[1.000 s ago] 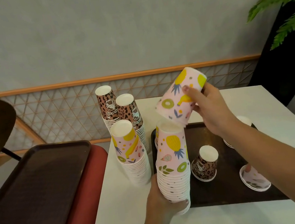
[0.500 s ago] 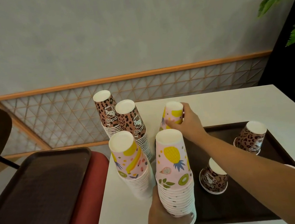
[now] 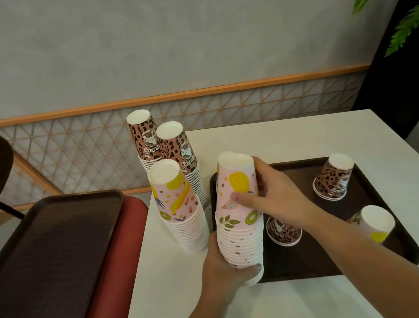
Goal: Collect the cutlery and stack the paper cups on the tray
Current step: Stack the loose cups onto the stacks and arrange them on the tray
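A tall stack of upside-down pink fruit-print paper cups (image 3: pixel 241 238) stands at the left edge of the dark tray (image 3: pixel 322 264). My left hand (image 3: pixel 224 270) grips the stack near its base. My right hand (image 3: pixel 275 198) grips the top pink cup (image 3: pixel 236 179), which sits on the stack. Loose on the tray stand a leopard-print cup (image 3: pixel 333 177), another leopard-print cup (image 3: pixel 284 231) partly hidden behind my right wrist, and a pink cup (image 3: pixel 375 224). No cutlery is in view.
On the white table (image 3: pixel 294 138), left of the tray, stand a second pink stack (image 3: pixel 180 208) and two leopard-print stacks (image 3: pixel 164 149). An empty dark tray (image 3: pixel 42 263) lies on a red bench at left. A wooden lattice rail runs behind; a plant is at far right.
My right hand picked up a pink cup from the tray behind the stack and brought it onto the stack's top. The left hand has kept its hold on the stack.
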Demonstrator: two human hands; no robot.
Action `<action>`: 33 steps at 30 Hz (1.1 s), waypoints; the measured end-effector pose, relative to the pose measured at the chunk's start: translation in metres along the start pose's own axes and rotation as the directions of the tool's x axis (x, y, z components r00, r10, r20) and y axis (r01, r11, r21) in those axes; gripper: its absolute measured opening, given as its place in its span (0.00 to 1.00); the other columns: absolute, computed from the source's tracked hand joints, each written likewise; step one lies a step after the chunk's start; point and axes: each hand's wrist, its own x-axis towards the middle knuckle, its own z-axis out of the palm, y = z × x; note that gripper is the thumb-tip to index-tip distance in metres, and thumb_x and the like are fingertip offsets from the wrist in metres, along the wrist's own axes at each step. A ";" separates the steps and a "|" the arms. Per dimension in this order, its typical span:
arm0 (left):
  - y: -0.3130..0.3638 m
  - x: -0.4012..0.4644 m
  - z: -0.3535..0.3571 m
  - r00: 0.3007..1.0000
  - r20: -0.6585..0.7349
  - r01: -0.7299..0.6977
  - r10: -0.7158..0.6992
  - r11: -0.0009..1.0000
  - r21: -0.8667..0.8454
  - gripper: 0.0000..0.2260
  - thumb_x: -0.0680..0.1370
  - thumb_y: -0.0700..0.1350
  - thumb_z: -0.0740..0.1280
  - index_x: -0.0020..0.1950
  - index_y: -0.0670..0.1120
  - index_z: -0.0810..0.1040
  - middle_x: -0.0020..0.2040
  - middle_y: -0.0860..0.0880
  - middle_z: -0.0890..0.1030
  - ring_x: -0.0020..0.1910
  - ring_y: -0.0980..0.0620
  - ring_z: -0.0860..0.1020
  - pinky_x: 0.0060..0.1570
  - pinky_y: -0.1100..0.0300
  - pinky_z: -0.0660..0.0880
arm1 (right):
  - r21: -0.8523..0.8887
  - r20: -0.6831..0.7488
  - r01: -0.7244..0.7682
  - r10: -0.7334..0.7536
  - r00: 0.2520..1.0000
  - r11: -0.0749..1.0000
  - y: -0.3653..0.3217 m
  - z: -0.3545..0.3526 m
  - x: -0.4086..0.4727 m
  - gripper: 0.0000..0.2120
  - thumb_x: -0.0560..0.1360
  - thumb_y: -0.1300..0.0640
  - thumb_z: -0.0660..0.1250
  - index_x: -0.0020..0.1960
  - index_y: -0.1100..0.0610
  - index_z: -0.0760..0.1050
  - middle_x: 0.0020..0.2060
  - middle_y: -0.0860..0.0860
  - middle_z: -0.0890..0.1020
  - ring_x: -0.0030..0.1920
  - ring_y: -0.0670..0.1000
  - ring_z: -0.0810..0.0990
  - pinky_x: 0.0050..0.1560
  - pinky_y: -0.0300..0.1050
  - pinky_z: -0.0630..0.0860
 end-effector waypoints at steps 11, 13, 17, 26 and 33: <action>0.008 -0.013 0.002 0.999 0.007 -0.039 0.038 0.997 0.067 0.41 0.49 0.52 0.79 0.61 0.57 0.69 0.57 0.57 0.80 0.57 0.57 0.78 0.57 0.49 0.77 | -0.071 -0.166 -0.002 -0.010 0.986 0.997 -0.011 0.000 -0.013 0.18 0.69 0.53 0.73 0.56 0.54 0.72 0.48 0.47 0.82 0.48 0.45 0.82 0.50 0.47 0.80; 0.006 -0.014 -0.001 0.999 0.015 -0.038 0.037 0.997 0.071 0.41 0.50 0.52 0.79 0.61 0.57 0.70 0.56 0.56 0.80 0.56 0.56 0.79 0.57 0.49 0.77 | -0.062 -0.188 0.002 -0.014 0.982 0.998 -0.013 0.001 -0.013 0.18 0.69 0.53 0.73 0.55 0.53 0.72 0.47 0.45 0.82 0.48 0.43 0.81 0.48 0.43 0.80; 0.004 -0.014 -0.004 0.999 0.013 -0.032 0.031 0.995 0.092 0.41 0.48 0.54 0.78 0.60 0.57 0.69 0.58 0.55 0.80 0.57 0.53 0.78 0.58 0.49 0.77 | -0.038 -0.221 0.019 -0.027 0.975 0.999 -0.016 0.002 -0.009 0.17 0.69 0.53 0.72 0.55 0.51 0.71 0.44 0.40 0.80 0.43 0.36 0.81 0.42 0.32 0.78; -0.002 -0.009 -0.009 1.000 -0.004 -0.028 0.028 0.997 0.072 0.42 0.48 0.54 0.78 0.61 0.54 0.69 0.58 0.53 0.79 0.58 0.51 0.78 0.58 0.49 0.77 | 0.310 -0.336 -0.049 0.157 0.929 0.949 -0.024 -0.013 0.021 0.08 0.72 0.53 0.69 0.49 0.54 0.76 0.49 0.53 0.83 0.48 0.52 0.83 0.50 0.51 0.80; -0.009 -0.001 -0.013 1.000 -0.003 -0.017 0.017 1.000 -0.016 0.41 0.49 0.50 0.79 0.60 0.53 0.69 0.57 0.52 0.80 0.57 0.51 0.78 0.57 0.52 0.78 | 0.669 -0.439 0.006 0.389 0.810 0.743 -0.017 -0.038 0.070 0.09 0.75 0.53 0.66 0.51 0.58 0.74 0.45 0.51 0.82 0.46 0.49 0.81 0.46 0.44 0.79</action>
